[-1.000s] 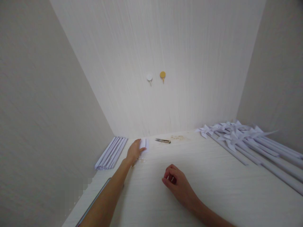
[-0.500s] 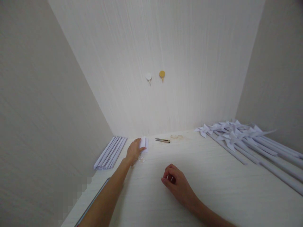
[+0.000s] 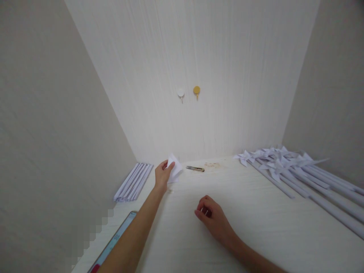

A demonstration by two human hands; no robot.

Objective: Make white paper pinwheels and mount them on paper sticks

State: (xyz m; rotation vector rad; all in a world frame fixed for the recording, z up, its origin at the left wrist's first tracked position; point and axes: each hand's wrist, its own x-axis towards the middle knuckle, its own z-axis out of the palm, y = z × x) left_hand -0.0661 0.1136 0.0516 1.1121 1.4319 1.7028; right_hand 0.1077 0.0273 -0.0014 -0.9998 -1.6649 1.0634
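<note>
The left hand (image 3: 162,176) reaches to eleven o'clock and pinches a small white folded paper (image 3: 174,167), lifting its edge off the surface (image 3: 256,223). The right hand (image 3: 212,220) rests curled at centre, possibly closed on something tiny; I cannot tell. The thin pinch could let the paper slip or crease. A cutter (image 3: 195,168) lies just beside it at twelve.

We find no legible text, label, brand or sign anywhere in view. The flat device (image 3: 113,242) at the near left edge of the counter (image 3: 256,227) shows faint marks on its face that may be digits, but they are too small and blurred to read.
</note>
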